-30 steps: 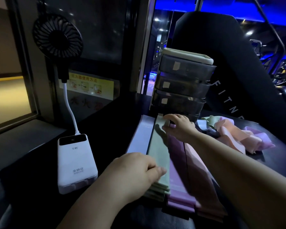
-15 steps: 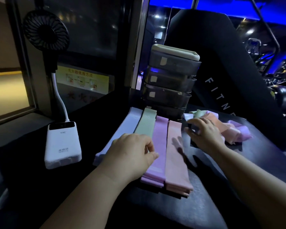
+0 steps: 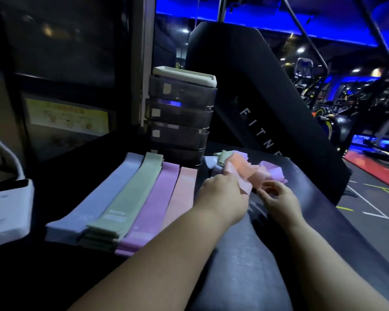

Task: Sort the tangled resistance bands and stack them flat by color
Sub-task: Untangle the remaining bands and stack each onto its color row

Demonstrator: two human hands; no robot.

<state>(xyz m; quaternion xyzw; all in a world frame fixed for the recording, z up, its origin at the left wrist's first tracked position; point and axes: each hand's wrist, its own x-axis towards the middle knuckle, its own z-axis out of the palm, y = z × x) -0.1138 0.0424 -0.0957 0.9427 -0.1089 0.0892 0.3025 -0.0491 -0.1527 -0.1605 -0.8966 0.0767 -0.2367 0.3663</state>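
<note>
Both hands at the tangled pile [image 3: 238, 163], four sorted stacks alongside.
The left hand [image 3: 222, 194] grips a loose pink band [image 3: 243, 185] at the pile's near edge, with the pile just beyond its knuckles at one o'clock. The right hand [image 3: 276, 198], fingers curled, sits at three o'clock of the left, by the same band's edge. In this dim light I cannot tell whether it pinches anything. The blue stack [image 3: 103, 198], green stack [image 3: 133, 194], purple stack [image 3: 157, 198] and pink stack [image 3: 184, 191] lie flat on the counter [image 3: 245, 254] at nine o'clock.

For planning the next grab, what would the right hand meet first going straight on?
The right hand would probably meet the crumpled peach-pink elastic band that the left hand grips; depth unclear.
</note>
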